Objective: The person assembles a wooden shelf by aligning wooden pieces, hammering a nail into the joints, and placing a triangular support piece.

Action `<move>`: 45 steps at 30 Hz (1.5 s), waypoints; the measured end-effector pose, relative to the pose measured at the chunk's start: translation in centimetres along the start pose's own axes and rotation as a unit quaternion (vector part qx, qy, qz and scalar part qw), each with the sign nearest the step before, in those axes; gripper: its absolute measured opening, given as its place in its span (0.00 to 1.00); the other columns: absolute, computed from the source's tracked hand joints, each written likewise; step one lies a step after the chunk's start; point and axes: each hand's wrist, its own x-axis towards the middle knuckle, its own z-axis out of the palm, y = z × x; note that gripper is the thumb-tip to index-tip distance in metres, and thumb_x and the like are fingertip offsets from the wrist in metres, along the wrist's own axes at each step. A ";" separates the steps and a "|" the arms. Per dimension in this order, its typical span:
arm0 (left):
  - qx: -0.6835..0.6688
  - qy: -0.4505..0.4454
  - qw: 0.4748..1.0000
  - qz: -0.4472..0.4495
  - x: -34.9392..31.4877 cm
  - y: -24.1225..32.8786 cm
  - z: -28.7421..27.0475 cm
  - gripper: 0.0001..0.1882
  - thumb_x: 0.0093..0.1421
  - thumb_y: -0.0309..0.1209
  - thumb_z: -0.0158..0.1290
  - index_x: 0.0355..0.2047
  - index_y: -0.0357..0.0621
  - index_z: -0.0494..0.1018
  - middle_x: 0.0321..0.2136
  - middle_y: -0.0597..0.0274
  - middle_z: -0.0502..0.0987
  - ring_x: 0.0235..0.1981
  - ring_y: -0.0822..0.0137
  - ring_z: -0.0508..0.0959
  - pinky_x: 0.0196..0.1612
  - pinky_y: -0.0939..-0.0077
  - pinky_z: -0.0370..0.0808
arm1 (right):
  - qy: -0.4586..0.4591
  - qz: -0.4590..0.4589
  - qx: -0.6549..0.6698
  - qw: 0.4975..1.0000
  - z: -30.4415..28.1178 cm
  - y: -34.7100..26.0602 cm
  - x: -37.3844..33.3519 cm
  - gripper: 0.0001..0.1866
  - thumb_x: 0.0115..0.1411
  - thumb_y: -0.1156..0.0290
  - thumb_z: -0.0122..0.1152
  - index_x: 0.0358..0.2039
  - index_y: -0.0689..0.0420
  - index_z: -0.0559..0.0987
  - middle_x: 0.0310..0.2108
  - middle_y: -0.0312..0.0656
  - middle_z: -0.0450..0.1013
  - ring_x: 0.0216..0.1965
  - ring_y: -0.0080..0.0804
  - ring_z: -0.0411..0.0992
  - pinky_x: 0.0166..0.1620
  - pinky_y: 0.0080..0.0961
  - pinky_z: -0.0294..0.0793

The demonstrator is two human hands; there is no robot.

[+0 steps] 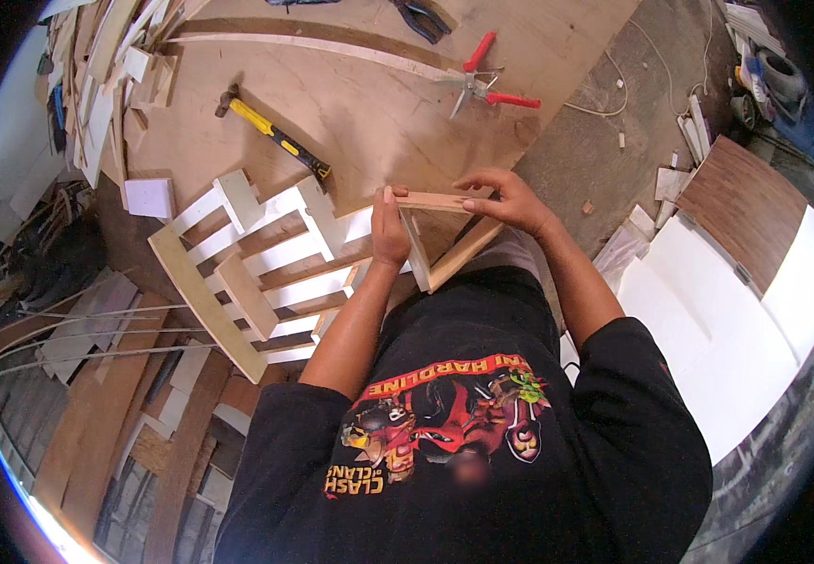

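Observation:
Between my hands is a small frame of narrow wooden strips [463, 256], held close to my body and looking roughly triangular from here. My left hand [390, 230] is closed round the corner at the left end of its far strip. On the same strip, toward the right, my right hand [510, 200] grips with thumb and fingers. Just left of my left forearm lies a slatted wooden piece [202, 303] with white slats and short upright blocks. Beyond it, a hammer [275, 137] with a yellow and black handle rests on the wooden work surface [351, 113].
Red-handled snips [471, 86] and dark pliers [419, 19] lie at the far side. Wood offcuts [97, 85] pile up at far left, near a white block [149, 197]. Long planks [181, 451] cover the lower left. White panels [708, 348] and a brown board [750, 211] lie right.

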 end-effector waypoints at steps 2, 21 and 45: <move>0.054 0.005 0.996 0.076 0.4 -0.5 -0.2 0.22 0.77 0.40 0.32 0.40 0.36 0.70 0.37 0.50 0.73 0.41 0.58 0.73 0.50 0.67 0.69 | 0.023 -0.005 -0.019 1.000 0.2 0.1 -0.4 0.24 0.57 0.55 0.70 0.50 0.57 0.83 0.44 0.45 0.80 0.48 0.35 0.75 0.53 0.32 0.72; -0.048 0.031 0.998 -0.009 1.3 -4.1 -0.2 0.33 0.76 0.55 0.31 0.42 0.38 0.74 0.36 0.61 0.77 0.41 0.68 0.74 0.50 0.71 0.70 | 0.145 -0.145 -0.290 0.935 3.7 -4.4 0.2 0.22 0.55 0.57 0.72 0.48 0.55 0.83 0.41 0.49 0.79 0.45 0.49 0.77 0.48 0.39 0.76; -0.027 0.038 0.997 0.054 -0.5 -1.5 0.0 0.27 0.78 0.45 0.31 0.47 0.35 0.74 0.44 0.56 0.77 0.48 0.65 0.75 0.56 0.68 0.71 | 0.045 -0.192 -0.321 0.926 6.8 -3.6 3.9 0.12 0.57 0.68 0.65 0.43 0.49 0.84 0.36 0.38 0.81 0.34 0.44 0.78 0.37 0.40 0.79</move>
